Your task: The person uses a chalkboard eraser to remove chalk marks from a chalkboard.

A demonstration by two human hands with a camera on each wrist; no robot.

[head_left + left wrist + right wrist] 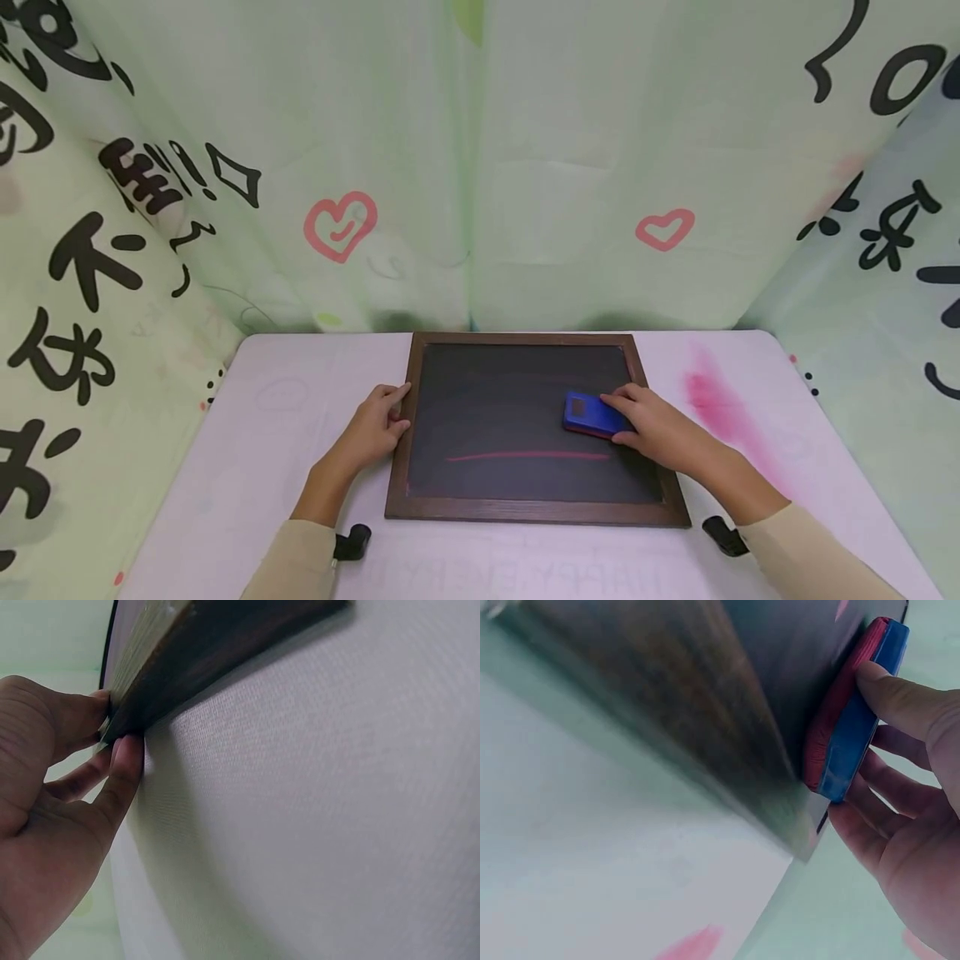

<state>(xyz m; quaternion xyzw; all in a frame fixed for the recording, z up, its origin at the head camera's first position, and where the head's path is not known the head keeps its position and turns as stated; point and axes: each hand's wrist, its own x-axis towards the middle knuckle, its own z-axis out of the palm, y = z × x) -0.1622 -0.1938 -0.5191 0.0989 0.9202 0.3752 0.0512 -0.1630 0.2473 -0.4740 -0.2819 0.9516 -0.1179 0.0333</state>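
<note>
A small chalkboard (495,400) in a brown wooden frame lies flat on a white table. One pink chalk line (525,456) runs across its lower half. My right hand (663,427) grips a blue chalkboard eraser (585,414) by its sides, on the right part of the black surface. The right wrist view shows the eraser's red felt pad (826,731) facing the board, with the thumb along one side and fingers along the other. At the frame's left edge, my left hand (371,429) holds the wood between thumb and fingers.
The white table (300,400) has a pink smear (712,387) right of the board. Light green curtains (540,167) with black lettering and pink hearts hang behind and on both sides. Black wrist straps (352,543) show at the sleeves.
</note>
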